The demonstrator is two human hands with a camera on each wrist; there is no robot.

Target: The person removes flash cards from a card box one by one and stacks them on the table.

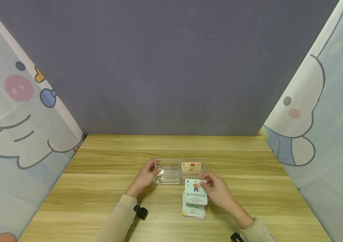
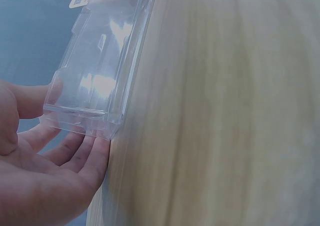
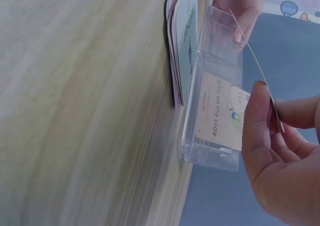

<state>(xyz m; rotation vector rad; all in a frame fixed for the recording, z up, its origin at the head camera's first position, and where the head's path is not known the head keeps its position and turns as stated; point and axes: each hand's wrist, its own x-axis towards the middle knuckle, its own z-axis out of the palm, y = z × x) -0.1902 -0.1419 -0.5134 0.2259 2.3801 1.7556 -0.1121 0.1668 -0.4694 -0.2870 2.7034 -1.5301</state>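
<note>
A clear plastic divided box [image 1: 167, 175] stands on the table. My left hand [image 1: 145, 176] holds its left end, thumb on one side of the wall and fingers at the outside, as the left wrist view shows. My right hand [image 1: 218, 192] pinches the "grandfather" card [image 1: 196, 196] between thumb and fingers, in front of the box's right half. Under that card lies a stack of cards with a "father" card [image 1: 193, 210] on top. A "play on the slide" card [image 3: 216, 111] leans in the box's right part. The left compartments hold no card.
The wood-grain table [image 1: 99, 201] runs back to a dark grey panel [image 1: 171, 84]. Cartoon-printed curtains [image 1: 8, 141] hang at both sides. Black bands [image 1: 141, 212] are worn on the wrists.
</note>
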